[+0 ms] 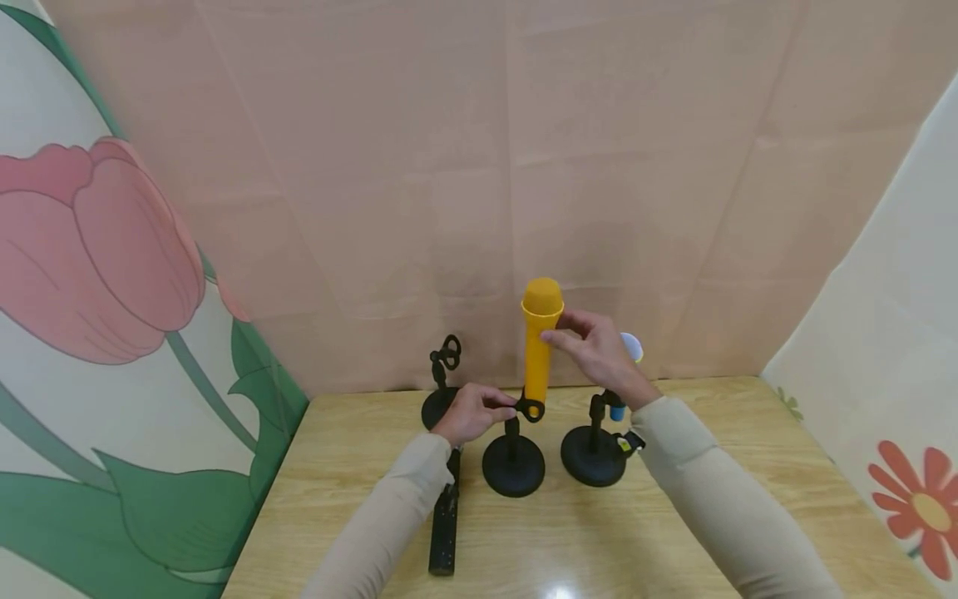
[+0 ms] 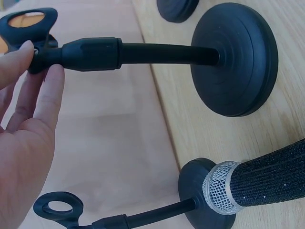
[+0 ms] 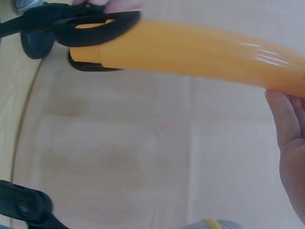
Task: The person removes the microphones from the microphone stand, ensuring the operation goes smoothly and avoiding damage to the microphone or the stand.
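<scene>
Near the middle of the table, a yellow microphone [image 1: 536,358] stands upright, its lower end in the ring-shaped clip [image 3: 95,29] of a black microphone stand. My left hand [image 1: 470,413] pinches this stand [image 2: 167,54] at the joint just under the clip, thumb on one side and fingers on the other. Higher up, my right hand [image 1: 599,349] holds the microphone below its head, between thumb and fingers. The right wrist view shows the smooth yellow handle [image 3: 190,51] passing from the clip to the fingertips of my right hand [image 3: 295,138].
Another black stand [image 1: 439,408] with a bare clip is behind my left hand. A glittery black microphone [image 2: 271,174] with a silver mesh head lies beside it. To the right, a third stand [image 1: 594,457] bears a blue-and-white microphone [image 1: 632,345], partly hidden by my right hand. A cloth-like backdrop [image 1: 374,208] rises behind the table.
</scene>
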`<state>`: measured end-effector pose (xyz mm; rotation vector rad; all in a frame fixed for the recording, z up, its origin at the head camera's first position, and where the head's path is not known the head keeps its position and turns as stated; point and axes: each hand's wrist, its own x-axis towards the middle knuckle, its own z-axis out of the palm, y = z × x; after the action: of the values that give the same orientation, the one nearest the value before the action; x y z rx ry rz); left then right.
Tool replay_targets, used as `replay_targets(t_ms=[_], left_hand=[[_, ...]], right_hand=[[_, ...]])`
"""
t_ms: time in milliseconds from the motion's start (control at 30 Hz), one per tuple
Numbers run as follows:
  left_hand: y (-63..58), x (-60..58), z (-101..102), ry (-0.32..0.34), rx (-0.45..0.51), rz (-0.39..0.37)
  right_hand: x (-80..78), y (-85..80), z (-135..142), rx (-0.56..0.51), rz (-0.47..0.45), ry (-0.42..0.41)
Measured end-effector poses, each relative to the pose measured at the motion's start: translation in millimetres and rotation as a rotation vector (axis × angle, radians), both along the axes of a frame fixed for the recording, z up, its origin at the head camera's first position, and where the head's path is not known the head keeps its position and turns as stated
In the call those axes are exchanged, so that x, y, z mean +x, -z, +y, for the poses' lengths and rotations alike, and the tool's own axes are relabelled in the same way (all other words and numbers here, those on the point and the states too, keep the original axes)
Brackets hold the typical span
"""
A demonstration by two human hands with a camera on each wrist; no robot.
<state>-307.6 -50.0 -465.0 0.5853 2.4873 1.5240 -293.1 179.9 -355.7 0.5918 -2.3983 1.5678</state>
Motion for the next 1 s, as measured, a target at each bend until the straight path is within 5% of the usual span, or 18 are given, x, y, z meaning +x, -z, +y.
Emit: replay_targets(t_ms=[767, 1000], left_hand=[[-2.1, 0.3, 2.6, 0.004, -0.027, 0.017], [-0.9, -4.1, 1.7, -0.026, -0.044, 0.018]], right_hand=[[11.8, -41.1, 9.1, -0.033, 0.019, -0.040], [16.6, -39.9, 11.2, -0.009, 0.037, -0.062]])
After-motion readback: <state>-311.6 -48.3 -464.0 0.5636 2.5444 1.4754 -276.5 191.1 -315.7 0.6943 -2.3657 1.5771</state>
